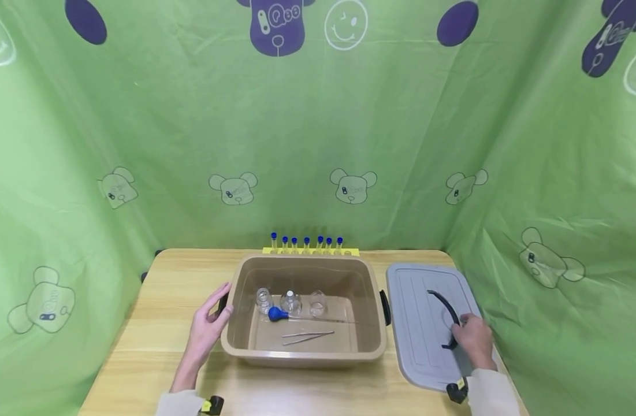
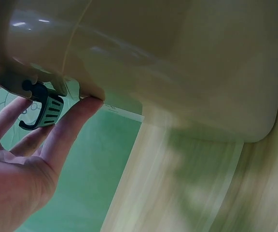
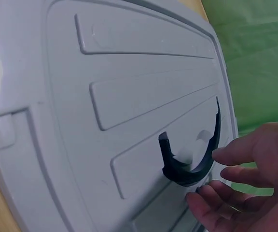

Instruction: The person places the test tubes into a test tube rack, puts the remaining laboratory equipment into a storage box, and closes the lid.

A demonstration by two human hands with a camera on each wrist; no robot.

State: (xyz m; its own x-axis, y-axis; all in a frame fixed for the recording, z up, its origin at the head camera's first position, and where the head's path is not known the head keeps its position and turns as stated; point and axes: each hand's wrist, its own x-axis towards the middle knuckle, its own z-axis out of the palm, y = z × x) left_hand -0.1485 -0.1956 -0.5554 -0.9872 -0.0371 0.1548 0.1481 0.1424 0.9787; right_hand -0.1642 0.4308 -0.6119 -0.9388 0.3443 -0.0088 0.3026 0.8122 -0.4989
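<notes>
A brown plastic bin point(image 1: 302, 359) stands on the table. My left hand point(image 1: 205, 326) is at its left rim, thumb and fingers spread around the black side latch point(image 2: 49, 108); in the left wrist view the thumb tip touches the rim. To the right lies a grey lid point(image 1: 419, 323) with a curved black handle point(image 3: 187, 176). At the near end of that handle my right hand point(image 1: 475, 341) has its thumb against it and the fingers curled close by. Inside the bin are several glass vessels, a blue-bulbed dropper point(image 1: 278, 314) and metal tweezers point(image 1: 307, 334).
Behind the bin, a yellow rack point(image 1: 355, 252) holds several tubes with blue caps point(image 1: 307, 240). Another black latch point(image 1: 385, 307) sits between bin and lid. Green curtain point(image 1: 297, 127) surrounds the back and sides of the wooden table point(image 1: 174, 289).
</notes>
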